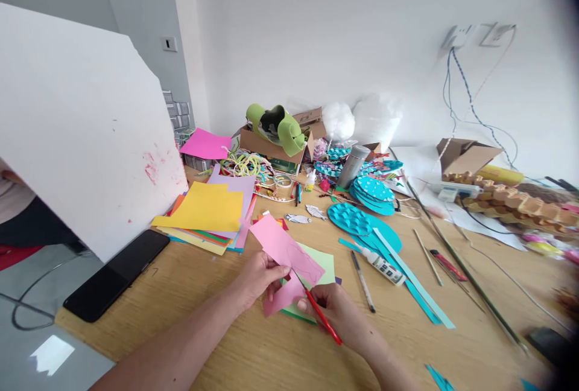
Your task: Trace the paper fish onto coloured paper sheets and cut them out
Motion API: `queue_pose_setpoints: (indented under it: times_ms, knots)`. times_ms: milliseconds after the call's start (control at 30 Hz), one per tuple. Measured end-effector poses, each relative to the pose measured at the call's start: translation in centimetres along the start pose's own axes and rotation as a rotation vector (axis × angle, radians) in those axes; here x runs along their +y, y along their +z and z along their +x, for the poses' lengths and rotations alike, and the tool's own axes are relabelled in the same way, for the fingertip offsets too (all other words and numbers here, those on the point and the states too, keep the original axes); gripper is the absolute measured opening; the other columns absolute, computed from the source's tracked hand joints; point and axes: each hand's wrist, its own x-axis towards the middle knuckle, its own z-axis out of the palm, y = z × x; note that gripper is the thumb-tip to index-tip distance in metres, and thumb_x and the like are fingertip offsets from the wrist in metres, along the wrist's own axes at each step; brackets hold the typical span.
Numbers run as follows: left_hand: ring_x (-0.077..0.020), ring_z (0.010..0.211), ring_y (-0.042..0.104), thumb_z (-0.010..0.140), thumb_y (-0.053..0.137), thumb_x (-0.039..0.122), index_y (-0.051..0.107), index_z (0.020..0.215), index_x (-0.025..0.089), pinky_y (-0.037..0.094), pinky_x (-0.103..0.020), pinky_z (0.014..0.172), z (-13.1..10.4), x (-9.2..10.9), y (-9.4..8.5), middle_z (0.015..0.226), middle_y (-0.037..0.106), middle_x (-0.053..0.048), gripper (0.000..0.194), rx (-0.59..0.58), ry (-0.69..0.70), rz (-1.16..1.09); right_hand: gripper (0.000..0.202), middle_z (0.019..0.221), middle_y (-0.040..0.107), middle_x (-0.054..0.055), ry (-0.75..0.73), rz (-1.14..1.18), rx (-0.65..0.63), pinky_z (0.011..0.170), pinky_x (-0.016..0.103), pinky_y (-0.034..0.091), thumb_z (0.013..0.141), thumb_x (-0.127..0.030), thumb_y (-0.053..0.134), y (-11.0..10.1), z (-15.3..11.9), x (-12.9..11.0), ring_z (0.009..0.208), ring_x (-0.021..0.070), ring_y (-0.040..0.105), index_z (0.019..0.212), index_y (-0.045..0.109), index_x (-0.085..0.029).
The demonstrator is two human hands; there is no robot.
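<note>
My left hand [262, 278] pinches a sheet of pink paper [289, 250] above the table. A drawn outline shows faintly on the paper's right part. My right hand [335, 309] is closed on red-handled scissors [323, 317], whose blades lie at the cut between the upper strip and a lower flap of the pink paper. Under the paper lies a light green sheet [322, 260]. Just beyond are two paper fish cutouts [298, 218], and a pen [363, 282] rests to the right of my right hand.
Stacked coloured paper [205, 210] and a black phone [117, 273] lie left, beside a white board [90, 119]. Right are a glue bottle [384, 267], turquoise discs [350, 219], a red cutter [447, 264] and a long stick [465, 270]. A grey flask [353, 166] stands behind.
</note>
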Motion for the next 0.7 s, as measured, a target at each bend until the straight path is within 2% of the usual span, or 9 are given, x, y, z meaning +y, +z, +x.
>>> queue_pose_setpoints:
  times_ms: [267, 500, 700]
  knots:
    - [-0.0076, 0.036, 0.042, 0.069, 0.070, 0.044, 0.064, 0.076, 0.012, 0.033, -0.019, 0.033, 0.03, -0.12, 0.13, 0.051, 0.052, 0.002, 0.033, -0.001, 0.001, 0.022, 0.048, 0.047, 0.043, -0.004, 0.041, 0.070, -0.007, 0.044, 0.022, 0.020, 0.073, -0.061, 0.058, 0.49, 0.06, -0.10, 0.045, 0.0083, 0.033, 0.058, 0.047, -0.017]
    - [-0.0065, 0.035, 0.039, 0.069, 0.069, 0.044, 0.064, 0.074, 0.012, 0.029, -0.018, 0.031, 0.02, -0.18, 0.02, 0.052, 0.053, 0.001, 0.033, -0.003, 0.007, 0.032, 0.048, 0.050, 0.038, -0.005, 0.030, 0.053, 0.040, 0.047, 0.023, 0.019, 0.072, -0.060, 0.059, 0.67, 0.13, -0.29, 0.050, 0.0085, 0.029, 0.056, 0.045, -0.017]
    - [-0.0067, 0.034, 0.040, 0.069, 0.070, 0.046, 0.063, 0.072, 0.013, 0.028, -0.019, 0.032, 0.07, -0.42, 0.05, 0.051, 0.054, 0.001, 0.034, -0.011, -0.013, 0.017, 0.045, 0.056, 0.036, -0.005, -0.024, 0.123, 0.023, 0.049, 0.024, 0.019, 0.071, -0.058, 0.062, 0.93, 0.32, -0.21, 0.055, 0.0088, 0.025, 0.060, 0.051, -0.015]
